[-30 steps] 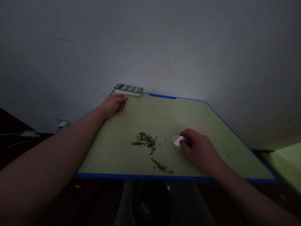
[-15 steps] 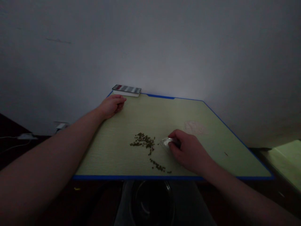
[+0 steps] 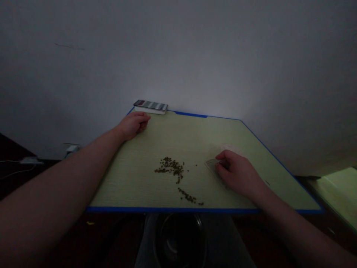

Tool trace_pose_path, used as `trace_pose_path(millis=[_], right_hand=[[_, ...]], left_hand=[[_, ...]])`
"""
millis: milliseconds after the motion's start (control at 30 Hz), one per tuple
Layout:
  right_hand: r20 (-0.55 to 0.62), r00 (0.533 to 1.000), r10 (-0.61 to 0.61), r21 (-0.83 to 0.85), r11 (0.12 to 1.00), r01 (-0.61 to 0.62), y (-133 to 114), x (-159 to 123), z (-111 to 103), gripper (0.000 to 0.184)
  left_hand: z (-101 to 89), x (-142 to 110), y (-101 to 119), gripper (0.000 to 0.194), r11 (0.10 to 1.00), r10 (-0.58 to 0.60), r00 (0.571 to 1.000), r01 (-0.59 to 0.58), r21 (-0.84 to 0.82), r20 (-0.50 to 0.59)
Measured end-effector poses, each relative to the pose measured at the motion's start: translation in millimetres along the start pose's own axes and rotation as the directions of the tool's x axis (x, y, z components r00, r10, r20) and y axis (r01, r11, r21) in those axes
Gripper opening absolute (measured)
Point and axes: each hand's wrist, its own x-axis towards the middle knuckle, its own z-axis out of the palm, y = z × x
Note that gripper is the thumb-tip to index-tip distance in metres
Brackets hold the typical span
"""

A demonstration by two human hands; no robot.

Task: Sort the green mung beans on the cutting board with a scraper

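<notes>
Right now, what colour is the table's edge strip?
The edge strip is blue; it shows best in the head view, along the near side.

Head-worn view looks forward, down over a tabletop [image 3: 195,149].

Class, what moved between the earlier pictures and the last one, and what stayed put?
The right hand slid left with the clear plastic piece under its fingers, then back right and farther away. Nothing was let go. The left hand and green beans stayed put.
</notes>
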Motion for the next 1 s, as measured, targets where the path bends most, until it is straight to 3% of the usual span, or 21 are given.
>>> trace_pose_path(millis=[300, 567, 667, 867, 1000], right_hand=[[0.099, 0.983, -0.152, 0.044, 0.988, 0.148, -14.2, 23.3, 5.5, 0.015], [0.208, 0.953, -0.22, 0.126, 0.972, 0.197, -27.9, 5.1, 4.3, 0.015], [0.162, 0.973, -0.167, 0.057, 0.986, 0.159, -20.4, 7.6, 3.8, 0.014], [-0.011, 0.999, -0.05, -0.186, 0.981, 0.047, 19.5, 33.2, -6.1, 0.013], [0.037, 0.993, -0.116, -0.115, 0.986, 0.119, 24.1, 39.1, -11.4, 0.014]], left_hand=[[0.9, -2.0, 1.2, 0.026, 1.0, 0.004, 1.0, -0.004, -0.024, 0.007], [-2.5, 1.3, -2.7, 0.025, 1.0, 0.012, 1.0, -0.011, -0.018, 0.023], [-1.7, 0.7, -2.3, 0.024, 1.0, 0.014, 1.0, -0.013, -0.019, 0.011], [-1.5, 1.9, -3.2, 0.024, 0.999, -0.003, 1.0, 0.003, -0.039, -0.009], [-1.9, 2.4, -4.0, 0.024, 0.999, 0.007, 1.0, -0.007, -0.044, -0.007]])
